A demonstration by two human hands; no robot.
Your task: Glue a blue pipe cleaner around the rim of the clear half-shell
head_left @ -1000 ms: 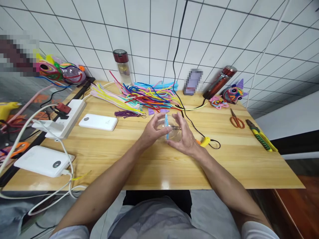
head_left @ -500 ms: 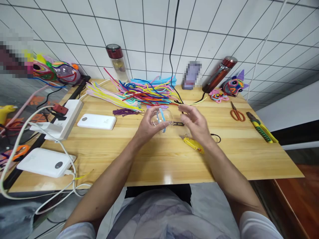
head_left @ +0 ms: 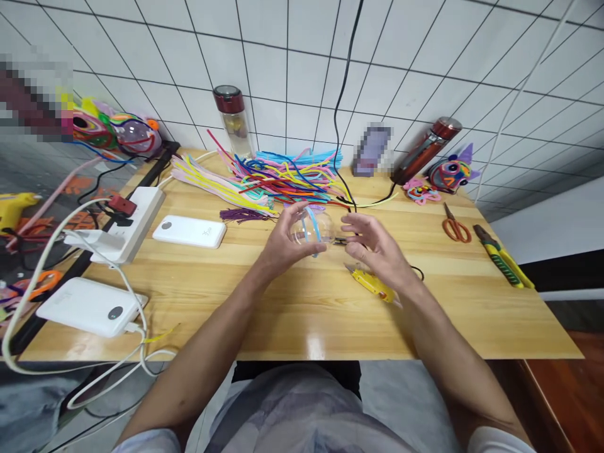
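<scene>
Left hand (head_left: 283, 242) clasped round clear ball (head_left: 314, 229), blue pipe cleaner (head_left: 315, 231) slanting down-right; right hand (head_left: 377, 248) open

Left hand (head_left: 287, 242) is cupping a clear plastic ball (head_left: 314, 229) with a blue pipe cleaner (head_left: 315, 229) wrapped on it, right hand (head_left: 377, 248) is hovering open just beside it. A yellow glue gun (head_left: 372, 286) is lying under the right wrist. A pile of pipe cleaners (head_left: 278, 176) is sitting farther back on the wooden table (head_left: 472, 302), scissors (head_left: 455, 226) off right.
</scene>
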